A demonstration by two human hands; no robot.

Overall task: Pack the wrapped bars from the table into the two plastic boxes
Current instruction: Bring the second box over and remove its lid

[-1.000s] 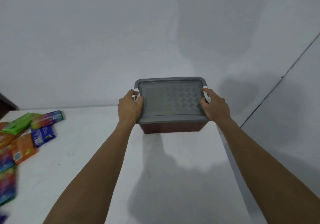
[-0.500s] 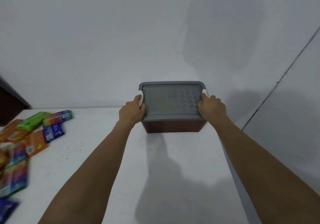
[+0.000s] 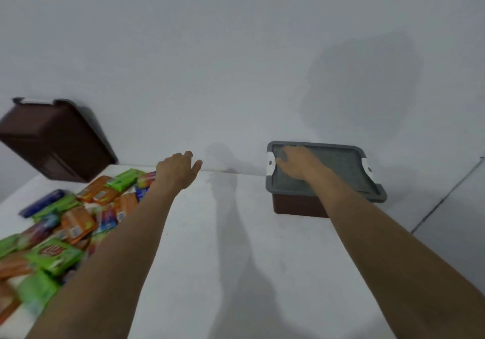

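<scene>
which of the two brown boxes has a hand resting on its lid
The brown box on the right, with the right hand flat on its grey lid. The other box at far left goes untouched.

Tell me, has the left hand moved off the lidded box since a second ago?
Yes. The left hand has let go of the grey lid and swung left toward the wrapped bars; the right hand lies on the lid.

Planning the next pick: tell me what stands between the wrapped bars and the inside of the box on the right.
The grey lid is shut on the right box, with the right hand flat on it. The wrapped bars lie at left; bare table lies between.
</scene>
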